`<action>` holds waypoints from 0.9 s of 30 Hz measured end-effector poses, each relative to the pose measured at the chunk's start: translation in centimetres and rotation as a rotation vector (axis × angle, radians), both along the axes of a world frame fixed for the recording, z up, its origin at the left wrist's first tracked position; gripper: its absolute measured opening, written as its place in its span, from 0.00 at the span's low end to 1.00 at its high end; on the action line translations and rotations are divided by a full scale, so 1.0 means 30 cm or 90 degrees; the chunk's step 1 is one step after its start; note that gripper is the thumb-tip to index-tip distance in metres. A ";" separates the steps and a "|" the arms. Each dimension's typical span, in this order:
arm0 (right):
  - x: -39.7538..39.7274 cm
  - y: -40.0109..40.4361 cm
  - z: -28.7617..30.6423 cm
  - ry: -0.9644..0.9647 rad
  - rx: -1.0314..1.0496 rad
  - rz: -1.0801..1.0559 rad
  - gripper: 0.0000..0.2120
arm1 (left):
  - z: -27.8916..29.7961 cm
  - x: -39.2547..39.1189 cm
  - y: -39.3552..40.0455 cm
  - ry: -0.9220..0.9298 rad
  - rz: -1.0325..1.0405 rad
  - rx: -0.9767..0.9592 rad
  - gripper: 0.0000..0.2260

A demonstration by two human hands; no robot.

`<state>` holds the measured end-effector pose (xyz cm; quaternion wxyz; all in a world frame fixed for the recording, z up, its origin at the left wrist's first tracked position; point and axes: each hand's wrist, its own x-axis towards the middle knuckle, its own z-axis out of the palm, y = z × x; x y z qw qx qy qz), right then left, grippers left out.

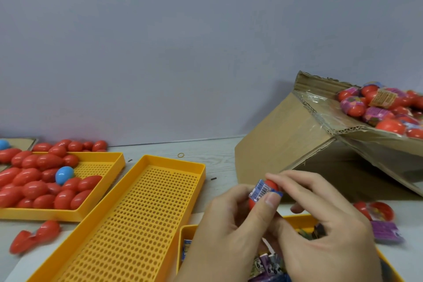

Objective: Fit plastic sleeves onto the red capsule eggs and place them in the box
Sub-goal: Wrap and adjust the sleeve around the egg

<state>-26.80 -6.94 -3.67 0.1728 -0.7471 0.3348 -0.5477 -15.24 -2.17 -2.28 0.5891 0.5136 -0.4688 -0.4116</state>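
A red capsule egg (270, 186) is held above the table (219, 160), between both hands, in front of the cardboard box (293, 135). The left hand (231, 224) grips the egg from below and the left, with the thumb laid along its near side and the fingers curled around it. The right hand (320, 217) pinches the upper end of the egg with curled fingertips. A blue plastic sleeve (261, 190) with a barcode is seen around the middle of the egg, and red is visible at both ends.

The cardboard box is tilted toward the person and is filled with sleeved red eggs (377, 107). An empty perforated yellow tray (146, 213) lies at the centre. A second yellow tray (100, 160) at the left holds many bare red eggs (34, 188) and one blue egg (64, 174). A third yellow tray (186, 233), under the hands, contains loose sleeves (267, 265). A purple sleeve (386, 231) and an opened red shell (380, 210) lie at the right, near the box.
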 end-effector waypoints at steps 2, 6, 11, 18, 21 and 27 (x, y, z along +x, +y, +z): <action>0.002 0.001 -0.001 -0.007 -0.009 -0.014 0.16 | 0.002 -0.004 -0.001 -0.020 0.014 -0.014 0.14; 0.000 -0.002 -0.002 -0.015 0.004 -0.020 0.17 | 0.015 -0.014 0.005 -0.061 0.060 -0.060 0.09; -0.013 -0.007 0.014 -0.007 0.052 0.034 0.18 | 0.013 -0.010 0.001 -0.023 0.148 -0.082 0.12; -0.018 -0.011 0.006 0.021 0.073 0.022 0.19 | 0.018 -0.004 0.001 0.029 0.091 -0.050 0.09; -0.016 -0.012 0.000 0.005 0.080 0.011 0.18 | 0.009 -0.018 -0.006 0.070 0.106 -0.030 0.12; -0.015 -0.012 0.012 0.012 0.086 0.007 0.18 | 0.015 -0.031 -0.011 0.114 0.115 -0.011 0.10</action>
